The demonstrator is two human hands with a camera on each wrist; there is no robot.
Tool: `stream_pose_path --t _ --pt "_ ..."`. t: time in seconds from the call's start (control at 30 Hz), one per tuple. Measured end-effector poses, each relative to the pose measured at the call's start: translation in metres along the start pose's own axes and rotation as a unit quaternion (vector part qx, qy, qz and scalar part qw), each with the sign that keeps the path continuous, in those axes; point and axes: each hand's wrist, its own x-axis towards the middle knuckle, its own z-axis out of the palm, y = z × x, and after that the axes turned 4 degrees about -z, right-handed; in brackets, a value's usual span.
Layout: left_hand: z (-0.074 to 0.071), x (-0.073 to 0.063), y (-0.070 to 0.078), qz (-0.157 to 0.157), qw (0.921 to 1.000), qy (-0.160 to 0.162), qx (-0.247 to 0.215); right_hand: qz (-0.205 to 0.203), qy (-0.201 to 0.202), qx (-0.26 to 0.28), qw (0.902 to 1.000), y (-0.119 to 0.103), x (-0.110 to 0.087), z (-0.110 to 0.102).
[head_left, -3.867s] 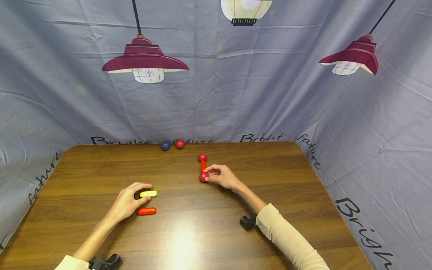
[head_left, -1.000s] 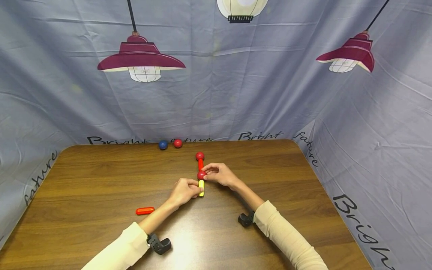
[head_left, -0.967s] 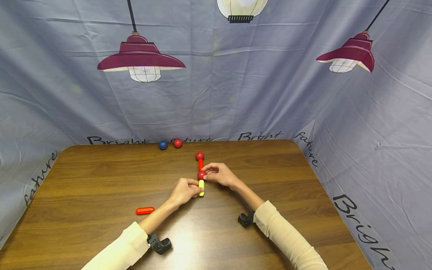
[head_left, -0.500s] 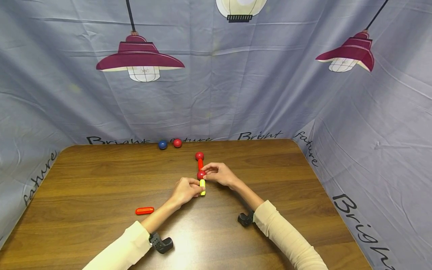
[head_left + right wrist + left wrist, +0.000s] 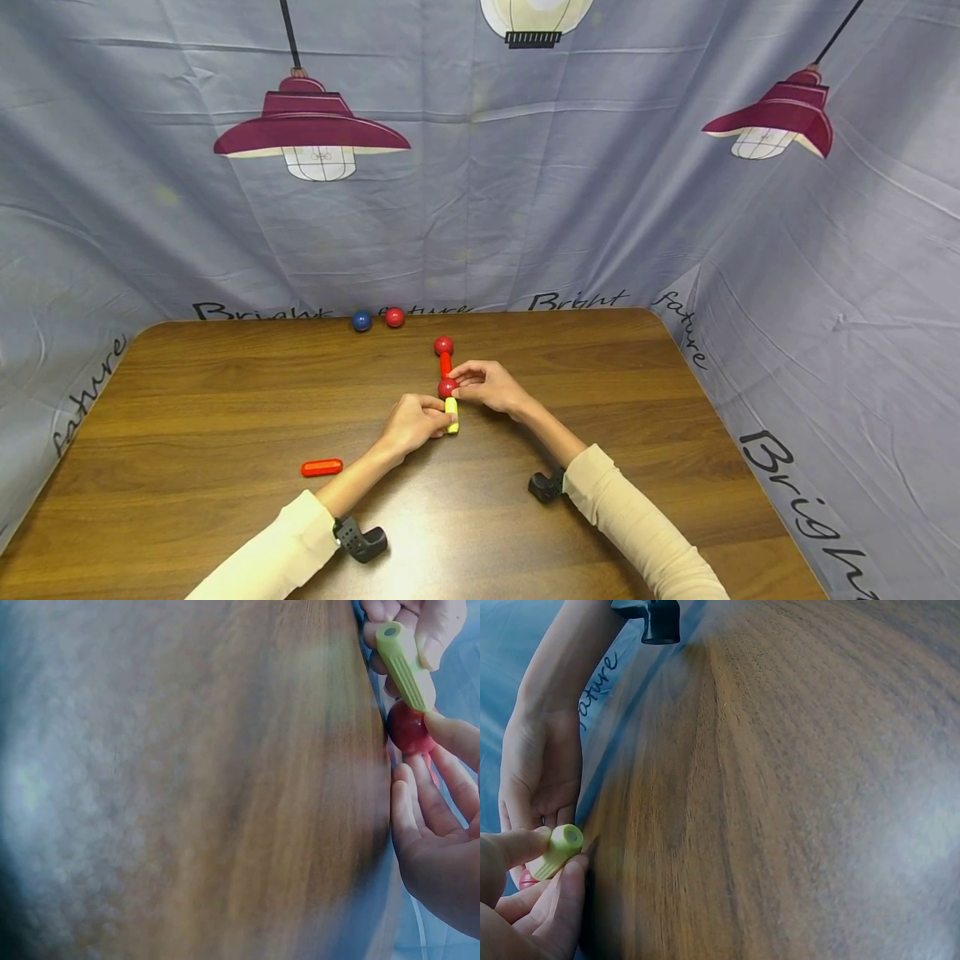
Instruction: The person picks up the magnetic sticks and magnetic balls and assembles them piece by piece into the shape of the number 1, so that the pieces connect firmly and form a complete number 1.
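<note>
My left hand (image 5: 411,423) pinches a short yellow rod (image 5: 452,415) between thumb and fingers, and a round socket shows in the rod's end in the right wrist view. The rod's far end meets the near red ball (image 5: 409,727). That ball is gripped by the thumb and fingers of my right hand (image 5: 487,388). A red rod (image 5: 446,365) joins it to a second red ball (image 5: 443,346) farther from me, like a dumbbell. In the left wrist view the yellow rod (image 5: 557,851) hides most of the near ball.
On the wooden table (image 5: 225,383) a loose orange-red rod (image 5: 322,467) lies by my left forearm. A blue ball (image 5: 362,321) and another red ball (image 5: 394,317) sit at the back edge, against the grey curtain (image 5: 442,233).
My left hand has picked up the yellow rod from the left, turned it lengthwise and brought it to the near red ball. Lately it shifts slightly right. My right hand keeps its hold.
</note>
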Motion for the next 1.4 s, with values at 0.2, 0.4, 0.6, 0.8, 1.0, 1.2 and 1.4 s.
stream_pose_path --t 0.2,0.4,0.6,0.8,1.0,1.2,1.4 --pt "-0.001 0.0 0.001 -0.005 1.0 -0.005 -0.007 0.002 -0.001 0.0 1.0 0.0 0.0 -0.001" --pt "-0.001 0.001 0.002 -0.016 0.9997 -0.008 -0.02 0.008 0.004 0.002 1.0 0.003 0.001 -0.001" --pt "0.0 0.004 0.0 -0.017 0.9985 -0.019 -0.047 0.002 0.004 0.003 1.0 0.005 0.002 -0.002" --pt "0.0 0.005 -0.001 -0.025 0.9985 -0.02 -0.043 0.008 0.008 0.003 0.9999 0.005 0.002 -0.002" --pt "0.0 0.006 0.0 -0.03 0.9989 -0.016 -0.033 0.01 0.004 0.003 0.9999 0.005 0.002 -0.002" --pt "0.0 0.005 0.001 -0.034 0.9987 -0.013 -0.036 0.008 0.009 0.009 0.9999 0.025 0.009 -0.002" --pt "-0.001 0.005 0.002 -0.036 0.9986 -0.011 -0.037 0.015 0.017 0.012 0.9997 0.038 0.014 -0.002"
